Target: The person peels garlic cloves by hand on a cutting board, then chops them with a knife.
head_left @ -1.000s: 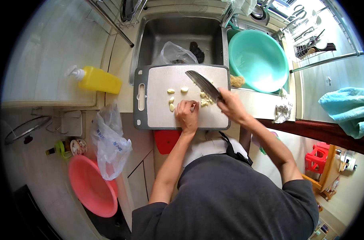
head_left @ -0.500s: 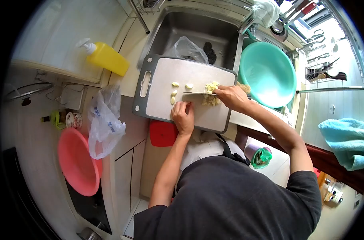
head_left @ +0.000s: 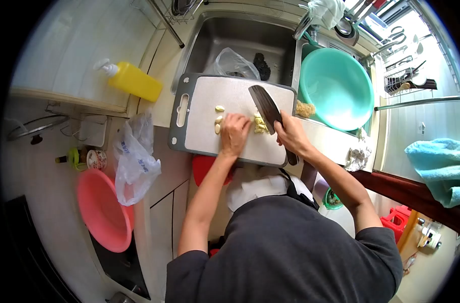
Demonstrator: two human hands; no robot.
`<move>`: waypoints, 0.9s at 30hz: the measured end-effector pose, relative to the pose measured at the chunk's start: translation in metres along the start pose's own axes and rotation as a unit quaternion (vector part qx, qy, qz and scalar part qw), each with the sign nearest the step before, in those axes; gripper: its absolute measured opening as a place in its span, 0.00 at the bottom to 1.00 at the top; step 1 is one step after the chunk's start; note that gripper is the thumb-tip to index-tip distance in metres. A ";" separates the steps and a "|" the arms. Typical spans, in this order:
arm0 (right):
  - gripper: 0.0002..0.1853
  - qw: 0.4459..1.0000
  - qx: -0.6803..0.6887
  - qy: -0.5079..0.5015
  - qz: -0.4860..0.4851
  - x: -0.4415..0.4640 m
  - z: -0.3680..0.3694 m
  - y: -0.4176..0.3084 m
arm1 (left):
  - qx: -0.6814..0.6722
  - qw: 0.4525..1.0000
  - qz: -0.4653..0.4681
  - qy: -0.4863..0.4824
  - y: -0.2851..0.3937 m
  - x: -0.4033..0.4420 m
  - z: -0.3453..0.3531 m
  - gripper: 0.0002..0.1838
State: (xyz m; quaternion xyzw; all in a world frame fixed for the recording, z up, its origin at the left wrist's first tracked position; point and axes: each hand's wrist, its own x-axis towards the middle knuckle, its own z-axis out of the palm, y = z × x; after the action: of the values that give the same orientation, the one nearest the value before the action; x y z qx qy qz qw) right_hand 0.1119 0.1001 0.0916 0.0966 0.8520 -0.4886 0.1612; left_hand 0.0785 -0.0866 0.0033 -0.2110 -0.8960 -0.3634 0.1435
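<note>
A white cutting board [head_left: 205, 134] with a dark grey rim lies across the front edge of the sink. My right hand [head_left: 292, 134] grips a kitchen knife [head_left: 263, 105], its dark blade turned flat side up above the board's right half. Beside and partly beneath the blade is a pile of chopped garlic [head_left: 261, 124]. My left hand [head_left: 234, 134] touches the board with its fingers drawn together over a garlic clove, which they hide. Left of those fingers, several peeled garlic cloves [head_left: 219, 109] lie whole in a short column.
A metal sink [head_left: 235, 38] holds a clear plastic bag [head_left: 231, 63]. Right of it stands a green basin [head_left: 336, 91], with a tan sponge [head_left: 305, 109] by the board. On the left are a yellow pump bottle [head_left: 136, 82], a white plastic bag [head_left: 134, 166] and a pink basin [head_left: 101, 212].
My right hand has tilted the knife from edge-down over the garlic to flat side up, the tip pointing away. My left hand has moved forward onto the clove nearest the pile.
</note>
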 end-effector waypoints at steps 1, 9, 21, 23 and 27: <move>0.08 0.999 -0.038 0.013 -0.033 0.000 0.006 0.007 | -0.030 0.999 -0.015 0.001 0.005 -0.005 0.004 0.05; 0.06 0.964 -0.177 0.085 -0.180 -0.009 0.027 0.016 | -0.090 0.995 -0.022 0.036 0.004 -0.013 0.004 0.07; 0.05 0.959 -0.217 0.077 -0.168 -0.001 0.032 0.005 | -0.102 0.995 0.005 0.009 -0.007 -0.004 0.008 0.09; 0.05 0.959 -0.232 0.061 -0.154 -0.003 0.038 0.007 | -0.114 0.993 0.007 0.012 -0.009 -0.010 0.006 0.09; 0.04 0.960 -0.231 0.066 -0.142 0.005 0.040 0.009 | -0.090 0.996 0.019 0.012 -0.015 -0.013 0.011 0.09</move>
State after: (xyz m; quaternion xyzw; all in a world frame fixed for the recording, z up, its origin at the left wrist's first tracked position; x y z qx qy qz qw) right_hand 0.1177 0.0700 0.0639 -0.0332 0.9554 -0.2888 0.0510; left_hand 0.0814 -0.0916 -0.0183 -0.2352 -0.8536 -0.4427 0.1416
